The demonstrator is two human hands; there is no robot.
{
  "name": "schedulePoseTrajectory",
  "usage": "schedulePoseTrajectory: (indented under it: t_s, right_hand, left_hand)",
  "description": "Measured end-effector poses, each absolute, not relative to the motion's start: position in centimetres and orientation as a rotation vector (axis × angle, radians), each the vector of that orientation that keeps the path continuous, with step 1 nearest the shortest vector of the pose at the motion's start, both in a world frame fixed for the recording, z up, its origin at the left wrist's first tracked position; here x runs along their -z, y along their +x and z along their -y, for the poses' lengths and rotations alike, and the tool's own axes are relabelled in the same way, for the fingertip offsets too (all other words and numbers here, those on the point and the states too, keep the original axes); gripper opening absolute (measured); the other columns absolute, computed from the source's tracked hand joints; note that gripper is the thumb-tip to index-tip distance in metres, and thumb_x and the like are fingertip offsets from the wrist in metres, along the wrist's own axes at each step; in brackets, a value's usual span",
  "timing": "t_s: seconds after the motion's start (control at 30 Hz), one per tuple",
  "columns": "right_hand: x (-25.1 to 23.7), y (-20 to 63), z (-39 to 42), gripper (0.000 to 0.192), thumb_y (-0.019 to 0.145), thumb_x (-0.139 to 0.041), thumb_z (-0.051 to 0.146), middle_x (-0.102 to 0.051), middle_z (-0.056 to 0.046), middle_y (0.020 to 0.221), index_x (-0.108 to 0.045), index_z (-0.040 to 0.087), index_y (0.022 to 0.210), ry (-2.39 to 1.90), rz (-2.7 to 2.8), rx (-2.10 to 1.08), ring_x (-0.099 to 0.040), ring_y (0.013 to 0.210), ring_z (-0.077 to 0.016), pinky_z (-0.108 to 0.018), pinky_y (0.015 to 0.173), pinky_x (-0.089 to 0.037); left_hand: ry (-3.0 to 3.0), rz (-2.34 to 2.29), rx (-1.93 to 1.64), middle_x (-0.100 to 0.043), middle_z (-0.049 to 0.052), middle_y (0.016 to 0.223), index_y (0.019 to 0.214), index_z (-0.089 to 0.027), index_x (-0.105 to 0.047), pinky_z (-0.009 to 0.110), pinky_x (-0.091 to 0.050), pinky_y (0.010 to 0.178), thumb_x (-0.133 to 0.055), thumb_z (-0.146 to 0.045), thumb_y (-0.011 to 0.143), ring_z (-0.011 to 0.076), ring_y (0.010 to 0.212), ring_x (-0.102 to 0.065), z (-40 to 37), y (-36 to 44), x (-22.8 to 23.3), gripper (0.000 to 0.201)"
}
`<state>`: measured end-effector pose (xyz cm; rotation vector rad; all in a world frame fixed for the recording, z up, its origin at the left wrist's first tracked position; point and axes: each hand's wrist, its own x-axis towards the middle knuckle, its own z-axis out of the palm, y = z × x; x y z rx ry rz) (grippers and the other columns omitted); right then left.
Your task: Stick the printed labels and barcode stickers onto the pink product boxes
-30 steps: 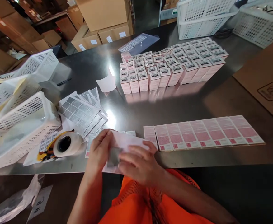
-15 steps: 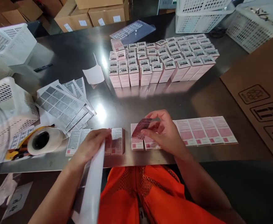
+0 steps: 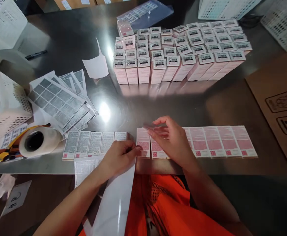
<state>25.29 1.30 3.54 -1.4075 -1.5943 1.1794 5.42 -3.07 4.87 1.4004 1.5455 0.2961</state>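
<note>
nearest the camera, the left hand [image 3: 120, 157] is closed on the top edge of a glossy white backing sheet [image 3: 114, 206] hanging off the near edge of the grey steel table [image 3: 231, 101]. just right of it, the right hand [image 3: 171, 141] is narrowly pinched on a small label i cannot make out, over the left end of a flat row of pink printed cartons [image 3: 217, 141]. left of that row lies a row of white-faced cartons [image 3: 94, 144]. far beyond stands a block of upright pink boxes [image 3: 177, 52].

Flat boxes [image 3: 222, 141] lie in 1 row along the tabletop [image 3: 182, 105] front edge; upright boxes [image 3: 177, 52] stand behind; label sheets [image 3: 57, 101] left.
</note>
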Motion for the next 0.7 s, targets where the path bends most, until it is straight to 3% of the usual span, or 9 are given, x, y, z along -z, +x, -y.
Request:
schedulePoseTrajectory:
  t_s: [0.17,0.23,0.33,0.43,0.5,0.7]
  right_hand:
    - [-3.8,25.8,-2.0,0.028,0.084,-0.071,0.045,-0.067,0.003,0.075,-0.053,0.024,0.092,-1.406,1.408,-1.505,-0.068,0.058,-0.0159,-0.026,0.052,-0.053]
    - [-4.1,25.8,-2.2,0.032,0.083,-0.073,0.045,-0.063,0.006,0.065,-0.052,0.024,0.092,-1.397,1.354,-1.601,-0.067,0.054,-0.0160,-0.025,0.050,-0.051]
    - [-4.6,25.6,-2.4,0.032,0.080,-0.076,0.043,-0.063,0.006,0.065,-0.051,0.024,0.091,-1.378,1.346,-1.673,-0.065,0.053,-0.0144,-0.024,0.049,-0.049]
    - [-4.9,25.0,-2.6,0.031,0.080,-0.076,0.041,-0.066,0.004,0.072,-0.052,0.024,0.090,-1.365,1.372,-1.698,-0.064,0.054,-0.0131,-0.023,0.048,-0.047]
    - [-4.7,24.7,-2.6,0.027,0.082,-0.073,0.041,-0.067,0.003,0.076,-0.054,0.024,0.091,-1.392,1.438,-1.647,-0.064,0.055,-0.0129,-0.023,0.049,-0.047]
    - [-3.1,24.7,-2.9,0.017,0.088,-0.068,0.039,-0.070,-0.001,0.085,-0.065,0.022,0.084,-1.524,1.745,-1.130,-0.067,0.073,-0.0152,-0.027,0.067,-0.051]
  left_hand:
    - [1.275,-1.554,-0.359,-0.057,-0.002,0.061,0.070,-0.018,-0.063,0.025,-0.029,0.053,-0.059,-0.046,0.087,0.0117,0.056,-0.047,3.2,5.4,-3.9,0.033]
    - [1.181,-1.497,-0.432,-0.061,-0.002,0.067,0.089,-0.019,-0.067,0.025,-0.033,0.055,-0.063,-0.049,0.086,0.0126,0.059,-0.052,3.2,5.1,-3.5,0.030]
    - [1.096,-1.424,-0.492,-0.059,-0.004,0.066,0.113,-0.020,-0.063,0.024,-0.036,0.056,-0.066,-0.051,0.084,0.0132,0.060,-0.054,3.1,4.7,-3.3,0.042]
    - [1.182,-1.432,-0.449,-0.055,-0.004,0.064,0.089,-0.018,-0.063,0.024,-0.033,0.055,-0.058,-0.048,0.090,0.0112,0.059,-0.048,2.7,4.6,-3.7,0.030]
    - [1.253,-1.468,-0.396,-0.051,-0.004,0.062,0.072,-0.018,-0.056,0.024,-0.030,0.054,-0.053,-0.044,0.092,0.0101,0.058,-0.044,2.6,4.8,-4.1,0.033]
    - [1.214,-1.568,-0.305,-0.048,-0.005,0.057,0.060,-0.018,-0.053,0.025,-0.027,0.054,-0.054,-0.041,0.090,0.0098,0.056,-0.041,2.6,5.6,-4.1,0.038]
